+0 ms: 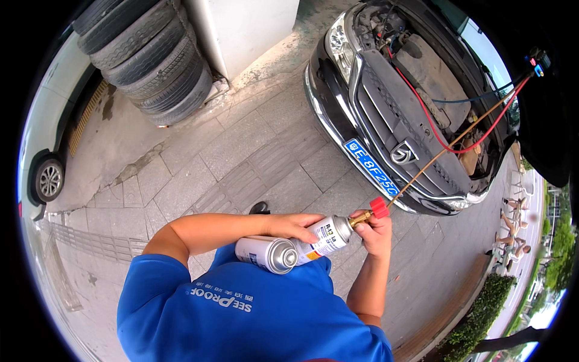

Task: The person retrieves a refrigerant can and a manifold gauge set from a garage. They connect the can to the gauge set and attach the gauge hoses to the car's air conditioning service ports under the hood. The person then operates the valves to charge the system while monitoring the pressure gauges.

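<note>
A: In the head view, in the left hand (295,226), what exactly?

B: A white can (332,234), tilted, near the middle of the scene, just beyond the blue shirt (241,320). Thumb and fingers wrapped around its body; firm or light pressure, impossible to tell.

A: And in the right hand (376,234)?

B: The brass valve (360,219), at the right end of the can. Pinched between thumb and fingers, just beside the red knob (379,207).

A: Anything else close by?

B: Yes, a second can (256,248), more to the left and nearer. Touching the first or not, hard to say; its support, also hidden. From beside the knob, a tan hose (431,161), running far and right, across the front of the dark car (338,99), toward a red hose (422,108) and a blue hose (467,100).

A: How to work well with such a grip?

B: Preferably, hold the can quiet with the left hand, and apply force only at the brass with the right. Keep valve and can in one line, to spare the joint. Leave the hose some slack, against sideways pulling. Mind also the second can, perhaps easy to drop.
</note>
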{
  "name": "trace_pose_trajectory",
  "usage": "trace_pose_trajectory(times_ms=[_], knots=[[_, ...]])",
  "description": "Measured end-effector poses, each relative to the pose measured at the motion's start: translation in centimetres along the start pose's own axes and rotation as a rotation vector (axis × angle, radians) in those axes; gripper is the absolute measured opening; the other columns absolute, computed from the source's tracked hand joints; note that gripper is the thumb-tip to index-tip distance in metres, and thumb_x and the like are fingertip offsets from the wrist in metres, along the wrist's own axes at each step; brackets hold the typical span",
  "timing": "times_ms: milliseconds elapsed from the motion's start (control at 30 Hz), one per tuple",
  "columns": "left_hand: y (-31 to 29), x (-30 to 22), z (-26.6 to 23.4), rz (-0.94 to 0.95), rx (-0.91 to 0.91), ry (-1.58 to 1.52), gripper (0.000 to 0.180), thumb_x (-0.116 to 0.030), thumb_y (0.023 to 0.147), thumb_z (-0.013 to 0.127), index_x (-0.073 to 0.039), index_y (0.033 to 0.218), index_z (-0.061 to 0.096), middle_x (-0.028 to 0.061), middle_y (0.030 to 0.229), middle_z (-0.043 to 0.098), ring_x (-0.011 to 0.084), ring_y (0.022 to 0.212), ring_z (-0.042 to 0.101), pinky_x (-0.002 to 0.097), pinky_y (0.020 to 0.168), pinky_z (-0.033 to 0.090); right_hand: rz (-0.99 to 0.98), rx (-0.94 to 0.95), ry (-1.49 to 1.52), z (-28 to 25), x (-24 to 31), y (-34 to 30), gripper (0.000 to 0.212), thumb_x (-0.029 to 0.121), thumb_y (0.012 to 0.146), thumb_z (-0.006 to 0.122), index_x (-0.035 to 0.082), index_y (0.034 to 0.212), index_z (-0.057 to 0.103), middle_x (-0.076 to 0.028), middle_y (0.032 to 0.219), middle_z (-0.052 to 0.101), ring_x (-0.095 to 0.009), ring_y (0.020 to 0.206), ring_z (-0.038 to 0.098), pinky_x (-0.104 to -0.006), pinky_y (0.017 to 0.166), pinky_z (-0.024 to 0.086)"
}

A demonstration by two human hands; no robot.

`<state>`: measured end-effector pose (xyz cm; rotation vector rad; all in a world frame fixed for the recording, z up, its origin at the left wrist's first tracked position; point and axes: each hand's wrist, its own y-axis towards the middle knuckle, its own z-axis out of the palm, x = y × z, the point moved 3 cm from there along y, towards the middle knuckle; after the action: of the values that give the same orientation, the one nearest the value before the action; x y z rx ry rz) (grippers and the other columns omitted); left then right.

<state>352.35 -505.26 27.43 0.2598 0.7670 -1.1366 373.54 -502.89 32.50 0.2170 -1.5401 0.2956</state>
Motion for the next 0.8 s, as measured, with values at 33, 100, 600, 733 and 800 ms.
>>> trace_pose_trajectory(times_ms=[33,100,600,733,800], knots=[[0.0,-0.4,0.1,-0.038,-0.011,0.076,0.091,-0.036,0.07,0.081,0.003,0.138,0.034,0.02,0.126,0.052,0.0275,0.118,0.051,0.0357,0.1,0.04,-0.013,0.034,0.058,-0.1,0.0,0.0,0.016,0.006,0.084,0.066,-0.003,0.098,0.067,-0.003,0.087,0.066,-0.01,0.08,0.059,-0.0257,0.071,0.047],[-0.2,-1.1,-0.4,0.2,-0.2,0.603,0.093,-0.04,0.071,0.08,0.0,0.14,0.032,0.0188,0.128,0.05,0.0272,0.12,0.049,0.0361,0.1,0.04,0.017,-0.073,-0.052,-0.2,0.0,-0.2,0.016,0.005,0.085,0.066,-0.003,0.098,0.067,-0.003,0.087,0.066,-0.01,0.08,0.059,-0.0259,0.071,0.048],[0.5,-2.8,0.5,0.152,-0.247,1.024,0.103,-0.038,0.064,0.085,0.002,0.141,0.03,0.0211,0.13,0.048,0.0299,0.123,0.047,0.0386,0.102,0.038,0.038,-0.095,-0.08,0.0,-0.8,-1.5,0.017,0.009,0.085,0.068,-0.002,0.098,0.067,-0.006,0.092,0.068,-0.012,0.084,0.062,-0.0271,0.075,0.049],[1.0,0.2,-0.9,0.063,-0.043,0.377,0.093,-0.034,0.076,0.076,0.002,0.144,0.025,0.0202,0.133,0.048,0.0285,0.122,0.05,0.037,0.1,0.041,0.005,-0.014,0.064,-0.8,-0.5,-1.5,0.023,0.013,0.083,0.071,-0.003,0.099,0.067,-0.006,0.094,0.067,-0.013,0.086,0.061,-0.0279,0.076,0.048],[0.7,-0.8,0.6,-0.114,0.125,-0.063,0.09,-0.032,0.078,0.074,0.001,0.145,0.023,0.0184,0.134,0.047,0.0281,0.123,0.049,0.0378,0.1,0.041,0.008,0.007,0.102,-1.2,-0.6,-1.6,0.02,0.011,0.084,0.07,-0.002,0.099,0.067,-0.005,0.095,0.067,-0.012,0.087,0.061,-0.0275,0.076,0.048]])
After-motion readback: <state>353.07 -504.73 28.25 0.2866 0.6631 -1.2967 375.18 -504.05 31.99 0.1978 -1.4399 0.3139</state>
